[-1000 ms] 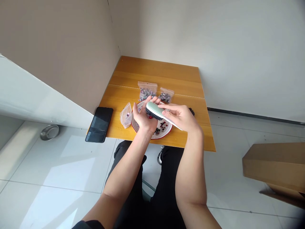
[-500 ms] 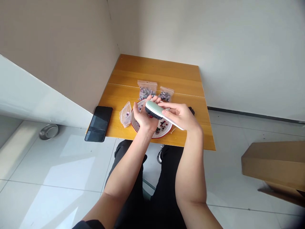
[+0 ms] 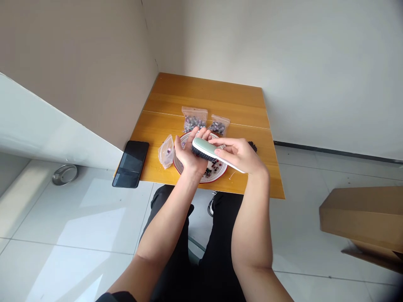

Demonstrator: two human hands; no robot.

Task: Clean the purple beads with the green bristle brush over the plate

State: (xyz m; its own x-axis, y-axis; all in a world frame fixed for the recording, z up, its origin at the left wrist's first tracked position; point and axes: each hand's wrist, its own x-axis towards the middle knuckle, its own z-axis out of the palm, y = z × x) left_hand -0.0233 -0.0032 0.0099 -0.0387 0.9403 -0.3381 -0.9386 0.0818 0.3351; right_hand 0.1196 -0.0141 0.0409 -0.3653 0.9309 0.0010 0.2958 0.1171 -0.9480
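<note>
My right hand (image 3: 237,155) grips a brush (image 3: 204,147) with a pale green back, dark bristles and a long white handle. Its bristles press on the upturned palm of my left hand (image 3: 189,155), which is open above a white plate with a red rim (image 3: 218,178). Dark and red beads (image 3: 213,167) lie on the plate, partly hidden by my hands. Beyond it stand two clear bags of beads (image 3: 194,121) (image 3: 218,126). A smaller clear bag (image 3: 166,152) lies just left of my left hand.
The plate and bags stand on a wooden table (image 3: 201,96) against two walls. A black phone (image 3: 130,164) lies at its left edge, and a dark tuft (image 3: 252,146) sits right of the plate. A cardboard box (image 3: 362,214) is at the right, above a tiled floor.
The brush has tilted flatter and shifted slightly across my left palm, still rubbing against it. The plate and bags stay in place.
</note>
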